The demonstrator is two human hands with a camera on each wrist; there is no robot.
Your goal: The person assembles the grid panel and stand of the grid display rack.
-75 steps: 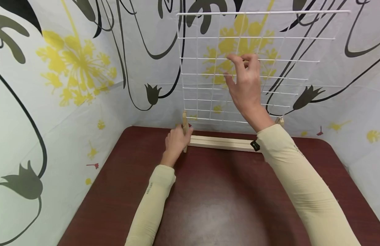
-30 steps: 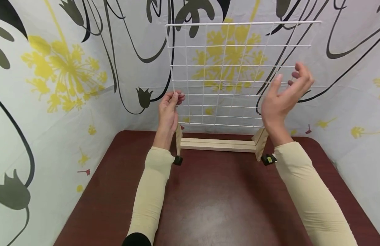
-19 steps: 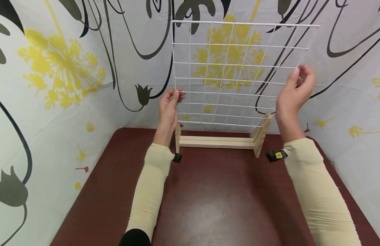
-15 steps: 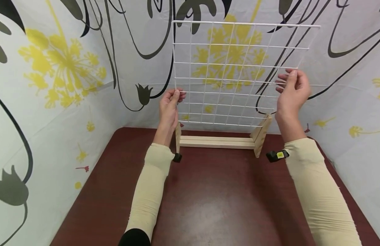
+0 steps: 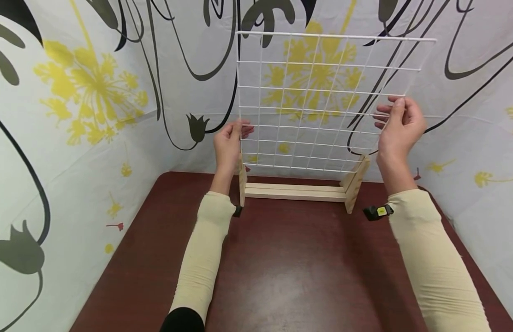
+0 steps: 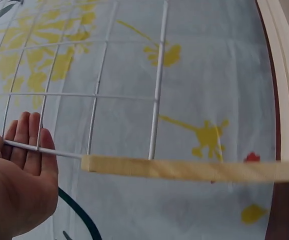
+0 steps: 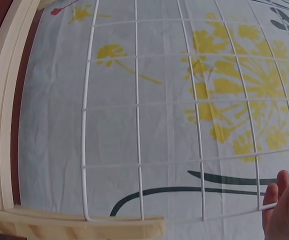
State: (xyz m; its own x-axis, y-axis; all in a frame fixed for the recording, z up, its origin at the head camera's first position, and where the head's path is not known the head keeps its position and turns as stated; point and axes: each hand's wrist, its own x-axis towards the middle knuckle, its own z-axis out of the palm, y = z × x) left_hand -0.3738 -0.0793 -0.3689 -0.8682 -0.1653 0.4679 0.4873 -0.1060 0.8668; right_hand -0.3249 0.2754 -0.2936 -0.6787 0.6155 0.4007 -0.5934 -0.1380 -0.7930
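A white wire grid panel (image 5: pixel 307 90) stands upright, leaning back, its lower end between the two side posts of a pale wooden stand (image 5: pixel 295 192). At the panel's left edge, my left hand (image 5: pixel 228 145) pinches the wire, thumb in front and fingers behind; in the left wrist view the edge wire crosses the fingers just past the tip of the left post (image 6: pixel 194 170). Higher on the opposite edge, my right hand (image 5: pixel 402 129) pinches the side wire with its thumb, other fingers extended behind. The right wrist view shows the right post (image 7: pixel 84 227) along the panel's side.
The stand is near the far edge of a dark red-brown table (image 5: pixel 289 267). Close behind it rises a pale backdrop (image 5: pixel 173 129) with yellow and grey flower prints, which also runs along both sides. A black camera (image 5: pixel 378 212) sits at the right wrist.
My left hand has gone from the left post up to the panel's left edge. My right hand has moved from mid-panel to its right edge and taken hold. Little differs over the last half second.
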